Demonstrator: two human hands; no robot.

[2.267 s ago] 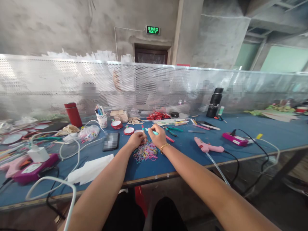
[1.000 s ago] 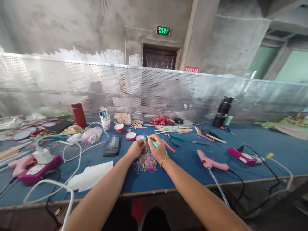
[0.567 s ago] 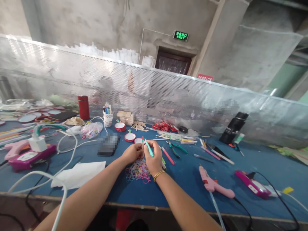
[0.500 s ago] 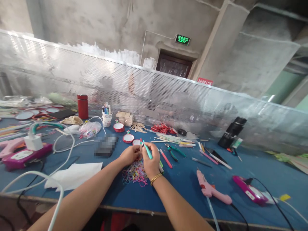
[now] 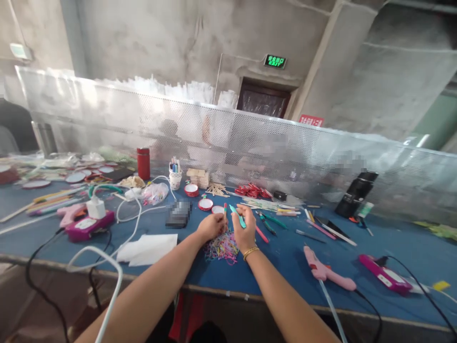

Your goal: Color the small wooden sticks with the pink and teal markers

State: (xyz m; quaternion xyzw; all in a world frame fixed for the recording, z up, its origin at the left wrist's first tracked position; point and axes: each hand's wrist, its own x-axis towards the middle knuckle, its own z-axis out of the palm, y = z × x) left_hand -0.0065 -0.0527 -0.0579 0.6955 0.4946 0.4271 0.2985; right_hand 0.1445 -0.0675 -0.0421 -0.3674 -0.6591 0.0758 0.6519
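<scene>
My left hand point(image 5: 213, 226) pinches a slim wooden stick point(image 5: 225, 213) upright, its upper end coloured red and green. Just to its right, my right hand point(image 5: 245, 232) grips a teal marker pen point(image 5: 238, 216) that slants toward the stick with a small gap between them. Below both hands lies a tangled pile of colourful thin bands or threads point(image 5: 223, 248). A red marker point(image 5: 262, 234) rests beside my right hand, partly covered by it. Small round red-rimmed pieces point(image 5: 205, 205) with white faces sit beyond my left hand.
Teal-handled pliers point(image 5: 267, 224) lie right of my hands, and a pink glue gun point(image 5: 326, 271) farther right. White paper point(image 5: 148, 249), a dark phone-like object point(image 5: 178, 213), a white cable point(image 5: 117, 281) and a purple power strip point(image 5: 91, 226) are left. A perforated metal screen point(image 5: 200, 124) stands behind.
The view has swung left, so everything appears farther right. The teal marker sits slightly farther from the stick. Both hands keep their holds.
</scene>
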